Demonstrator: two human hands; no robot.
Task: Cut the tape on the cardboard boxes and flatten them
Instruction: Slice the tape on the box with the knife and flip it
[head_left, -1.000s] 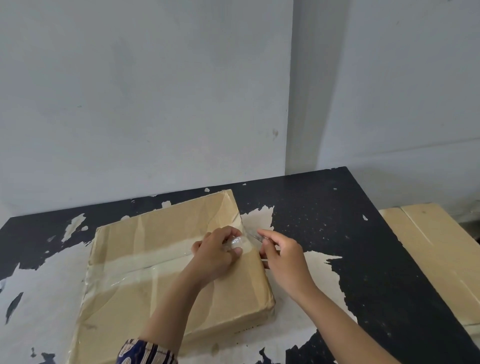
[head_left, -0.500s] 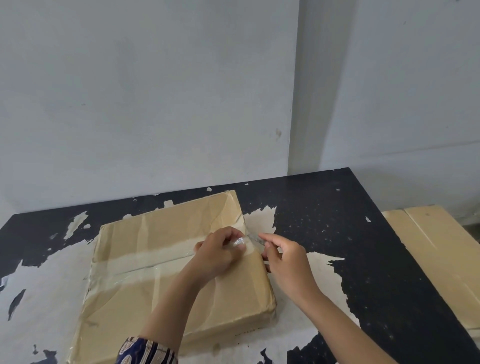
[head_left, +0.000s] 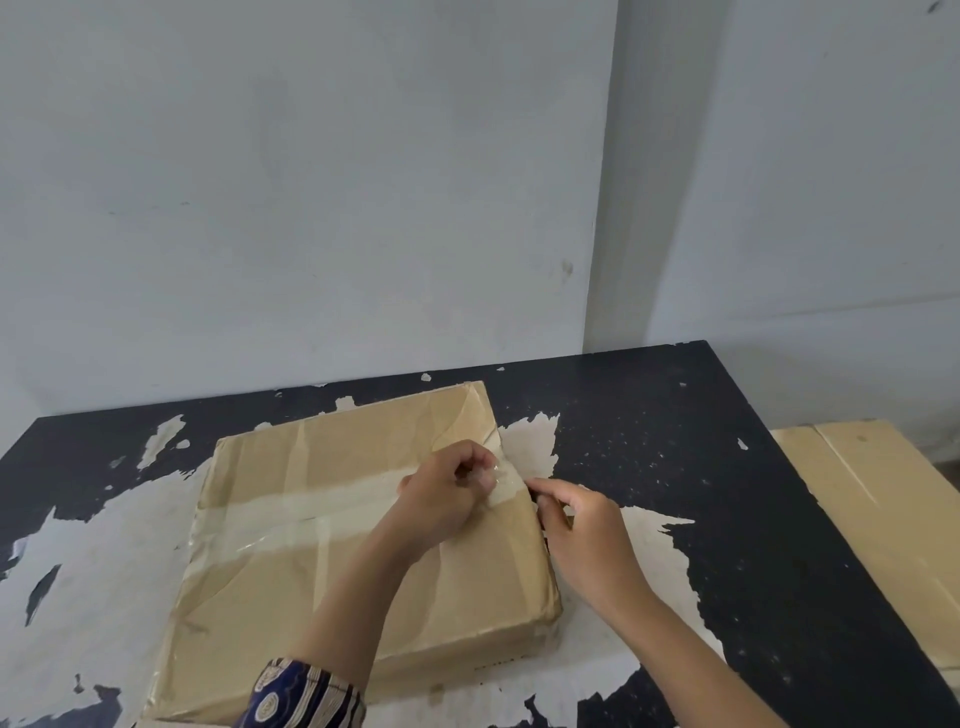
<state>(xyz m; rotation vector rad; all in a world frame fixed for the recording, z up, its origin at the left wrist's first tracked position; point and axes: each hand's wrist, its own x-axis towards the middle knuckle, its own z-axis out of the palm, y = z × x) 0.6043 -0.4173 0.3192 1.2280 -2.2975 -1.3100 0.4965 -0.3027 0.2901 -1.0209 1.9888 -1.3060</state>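
Left hand (head_left: 447, 499) pinches glossy clear tape (head_left: 311, 512) on creased cardboard box (head_left: 363, 545).

Head view, the only camera | worn on the person's head, looking forward and down | close above the table (head_left: 675, 415), both forearms reaching in from the bottom edge | left hand (head_left: 447, 493) and right hand (head_left: 582, 530) near centre | wall (head_left: 311, 182) beyond the hands fills the upper half

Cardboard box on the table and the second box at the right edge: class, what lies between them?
In the head view, only the right hand beside the cardboard box, then bare black table with peeled patches up to the second box.
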